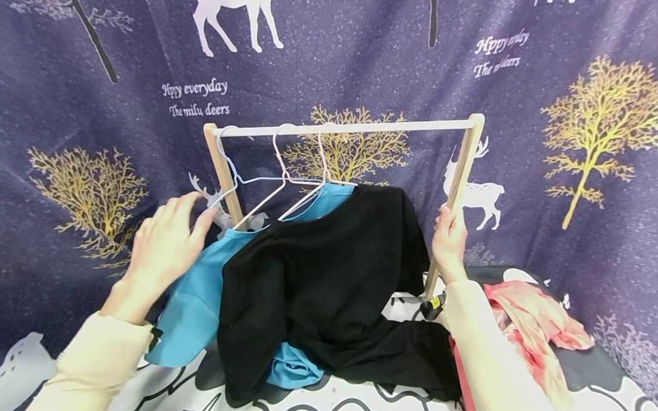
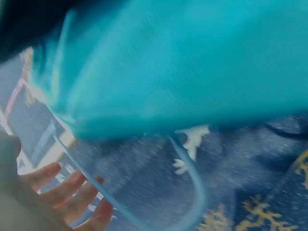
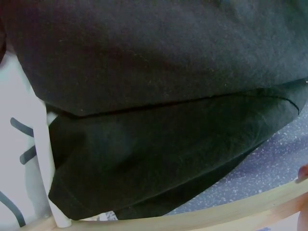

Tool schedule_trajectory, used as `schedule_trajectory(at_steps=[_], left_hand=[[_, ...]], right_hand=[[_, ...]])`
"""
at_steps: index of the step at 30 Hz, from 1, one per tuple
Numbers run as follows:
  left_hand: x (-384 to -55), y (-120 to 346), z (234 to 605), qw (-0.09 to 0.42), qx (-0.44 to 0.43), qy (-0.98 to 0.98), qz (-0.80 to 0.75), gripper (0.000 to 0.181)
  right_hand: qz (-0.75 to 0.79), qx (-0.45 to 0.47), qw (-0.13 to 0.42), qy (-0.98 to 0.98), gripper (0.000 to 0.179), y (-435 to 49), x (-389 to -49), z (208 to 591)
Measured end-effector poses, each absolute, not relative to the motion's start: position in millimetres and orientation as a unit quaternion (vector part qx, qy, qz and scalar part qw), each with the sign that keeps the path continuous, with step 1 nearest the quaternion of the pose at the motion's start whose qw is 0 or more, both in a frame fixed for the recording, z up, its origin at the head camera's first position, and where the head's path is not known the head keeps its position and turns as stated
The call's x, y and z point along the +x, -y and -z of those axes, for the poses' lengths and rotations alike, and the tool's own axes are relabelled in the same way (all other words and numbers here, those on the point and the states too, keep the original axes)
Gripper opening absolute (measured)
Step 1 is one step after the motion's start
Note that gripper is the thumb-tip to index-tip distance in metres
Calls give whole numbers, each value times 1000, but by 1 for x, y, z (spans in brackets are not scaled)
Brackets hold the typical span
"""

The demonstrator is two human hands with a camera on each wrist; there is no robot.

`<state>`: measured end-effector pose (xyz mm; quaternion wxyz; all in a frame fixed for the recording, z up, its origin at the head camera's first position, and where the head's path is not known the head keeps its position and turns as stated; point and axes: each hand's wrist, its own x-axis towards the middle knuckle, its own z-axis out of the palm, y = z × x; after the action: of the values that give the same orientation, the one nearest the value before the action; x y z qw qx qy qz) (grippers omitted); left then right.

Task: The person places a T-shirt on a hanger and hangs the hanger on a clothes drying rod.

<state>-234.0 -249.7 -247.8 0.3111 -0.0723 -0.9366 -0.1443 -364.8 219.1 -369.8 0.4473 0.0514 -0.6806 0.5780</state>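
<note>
My left hand (image 1: 167, 238) is raised at the left of the clothes rack, fingers loosely extended and thumb apart. It is beside a light blue hanger (image 1: 235, 177); in the left wrist view the fingers are close to the blue hanger (image 2: 91, 180), and I cannot tell whether they touch. A blue garment (image 1: 193, 298) hangs at the left, partly behind a black long-sleeved top (image 1: 330, 254). Two pale pink hangers, a middle one (image 1: 283, 162) and a right one (image 1: 323, 160), hang from the white rail (image 1: 359, 128). My right hand (image 1: 449, 240) grips the rack's right wooden post (image 1: 462, 164).
Pink clothing (image 1: 537, 319) lies in a heap at the right, beyond my right forearm. Below the rack, one black sleeve (image 1: 416, 353) spreads over the patterned cloth (image 1: 341, 404). Behind everything hangs a dark purple deer-print curtain (image 1: 356, 59).
</note>
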Motion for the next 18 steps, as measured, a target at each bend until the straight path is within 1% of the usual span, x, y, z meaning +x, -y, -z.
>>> schedule_trajectory(at_steps=[4,6,9,12,18], left_hand=[[-239,272,245,211,-41,961,174,69],[-240,280,245,164,-40,965,199,72],[-241,287,247,111,-49,963,242,76],[-242,291,251,86,-64,952,287,77],[-238,295,254,69,-64,939,331,77]], right_hand=[[-583,48,441,681,39,-219,-364,370],[-584,46,438,682,41,-218,-363,371],[-584,45,438,682,43,-219,-363,371],[-578,37,443,685,42,-219,-363,371],[-578,36,443,684,38,-218,-364,370]])
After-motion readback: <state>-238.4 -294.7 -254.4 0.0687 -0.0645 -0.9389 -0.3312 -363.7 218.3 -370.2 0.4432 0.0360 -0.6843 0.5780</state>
